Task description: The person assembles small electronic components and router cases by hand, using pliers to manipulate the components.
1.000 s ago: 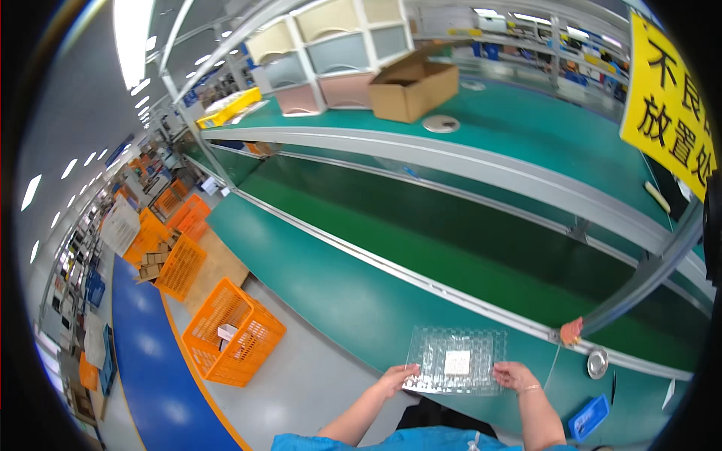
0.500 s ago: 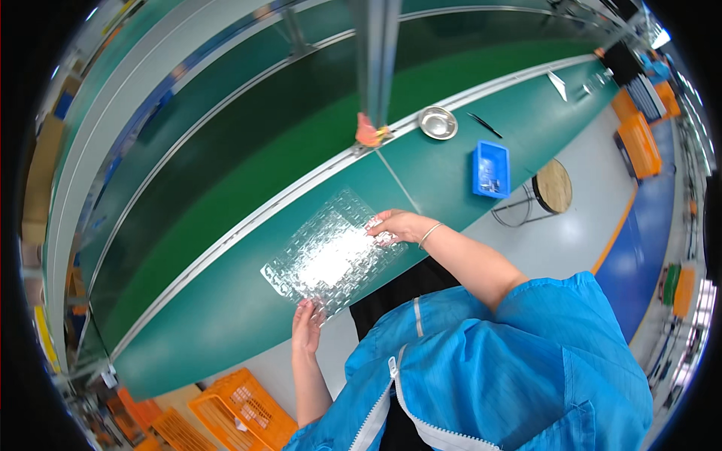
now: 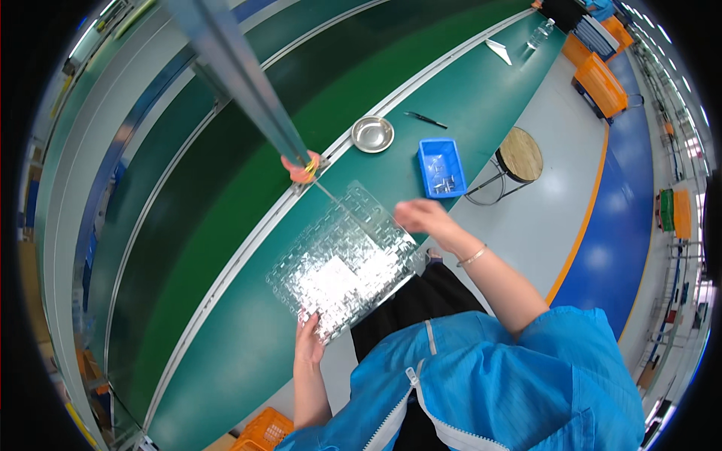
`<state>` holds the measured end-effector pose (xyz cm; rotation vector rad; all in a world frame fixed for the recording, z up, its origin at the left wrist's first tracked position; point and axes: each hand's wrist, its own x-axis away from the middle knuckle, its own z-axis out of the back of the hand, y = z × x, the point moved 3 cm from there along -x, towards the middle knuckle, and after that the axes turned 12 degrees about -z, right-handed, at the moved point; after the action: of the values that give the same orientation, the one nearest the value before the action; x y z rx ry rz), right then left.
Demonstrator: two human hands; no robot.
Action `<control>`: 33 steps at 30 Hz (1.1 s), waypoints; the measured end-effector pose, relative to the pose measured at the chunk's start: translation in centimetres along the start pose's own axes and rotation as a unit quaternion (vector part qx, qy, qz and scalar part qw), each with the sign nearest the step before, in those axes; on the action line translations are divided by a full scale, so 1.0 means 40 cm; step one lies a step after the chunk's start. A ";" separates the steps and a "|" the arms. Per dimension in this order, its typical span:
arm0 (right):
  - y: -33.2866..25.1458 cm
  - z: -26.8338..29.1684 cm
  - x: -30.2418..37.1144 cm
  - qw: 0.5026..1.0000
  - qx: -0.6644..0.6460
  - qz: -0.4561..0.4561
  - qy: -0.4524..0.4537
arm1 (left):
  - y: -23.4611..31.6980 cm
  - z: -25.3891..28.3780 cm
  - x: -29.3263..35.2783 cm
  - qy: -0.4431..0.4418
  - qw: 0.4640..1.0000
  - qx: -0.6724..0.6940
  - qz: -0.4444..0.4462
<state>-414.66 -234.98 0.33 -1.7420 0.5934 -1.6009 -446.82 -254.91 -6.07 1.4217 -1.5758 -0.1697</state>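
A clear plastic blister tray with rows of small moulded shapes lies over the green table, glaring brightly in the middle. My left hand grips its near left corner, thumb on top and the other fingers mostly hidden below. Off the tray's right edge, my right hand is apart from it and smeared by motion, so its fingers do not show clearly. Just beyond that hand stands a blue plastic bin with several small metallic pieces at its bottom.
A round metal dish and black tweezers lie farther along the green table. Behind the tray rises a metal post. A round wooden stool stands at the right. Far off are a clear bottle and orange crates.
My right hand has let go of the tray and moved right, toward the blue bin. My left hand keeps its hold. The whole view has turned and shifted.
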 end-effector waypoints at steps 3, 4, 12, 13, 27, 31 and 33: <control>0.025 0.221 -0.053 0.877 0.137 0.214 0.407 | 0.027 -0.081 -0.005 -0.013 0.999 -0.039 -0.012; 0.022 0.269 -0.053 0.789 0.211 0.243 0.523 | 0.039 -0.110 -0.003 -0.019 0.999 -0.046 -0.007; 0.110 0.413 -0.134 0.867 0.261 0.190 0.379 | 0.096 -0.446 0.087 -0.049 0.982 -0.180 -0.035; 0.112 0.433 -0.115 0.877 0.232 0.192 0.375 | 0.087 -0.515 0.100 -0.065 0.980 -0.182 -0.051; 0.329 1.477 0.432 0.895 0.204 0.138 0.372 | -0.499 -1.601 0.088 -0.200 0.952 -0.230 -0.020; 0.290 1.810 0.600 0.897 0.165 0.018 0.410 | -0.694 -1.917 0.107 -0.225 0.941 -0.254 0.009; 0.307 1.967 0.659 0.865 0.149 0.005 0.479 | -0.795 -2.060 0.082 -0.264 0.930 -0.251 0.045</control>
<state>-332.24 -248.19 8.55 -0.6186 0.7316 -2.3640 -366.00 -228.16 17.71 0.9329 -1.8440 -0.8975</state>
